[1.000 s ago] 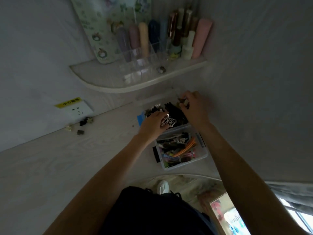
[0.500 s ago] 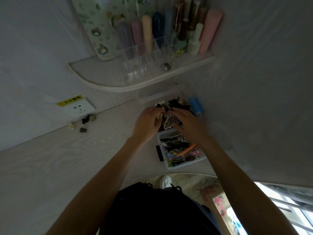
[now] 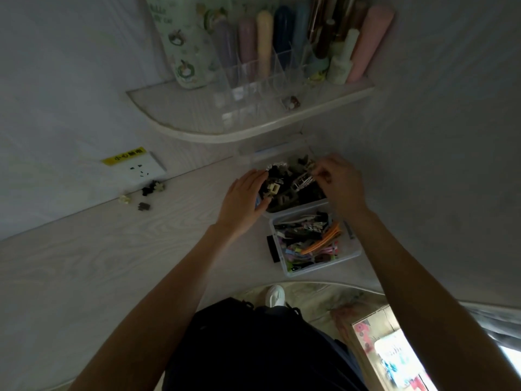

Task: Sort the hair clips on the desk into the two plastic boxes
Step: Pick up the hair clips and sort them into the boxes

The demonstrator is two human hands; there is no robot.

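Hands work over the far box (image 3: pixel 296 206), a clear plastic tub heaped with mostly dark claw clips, standing on the pale wood-grain desk (image 3: pixel 112 263) under the curved wall shelf (image 3: pixel 225 131).

Left hand (image 3: pixel 244 203): flat against the far box's left wall, fingers extended and close together, tips at the edge of the clip pile. No clip seen between them.

Right hand (image 3: pixel 339 183): over the far box's right side, thumb and fingertips pinched together on a silvery openwork clip (image 3: pixel 303 180) lying at the top of the pile. Whether the clip is lifted clear of the heap cannot be told.

Near box (image 3: pixel 324 262): touching the far box on the side toward the person; holds flat clips in mixed colours, orange, pink, green and black among them. A black piece (image 3: pixel 273 249) sits against its left outer wall.

Loose clips (image 3: pixel 146 193): a few small dark and cream ones, well left of the far box, on the desk at the wall foot, just below a white socket plate (image 3: pixel 141 169) with a yellow label.

Shelf above the far box carries a clear organiser (image 3: pixel 253 80) with upright tubes and bottles.
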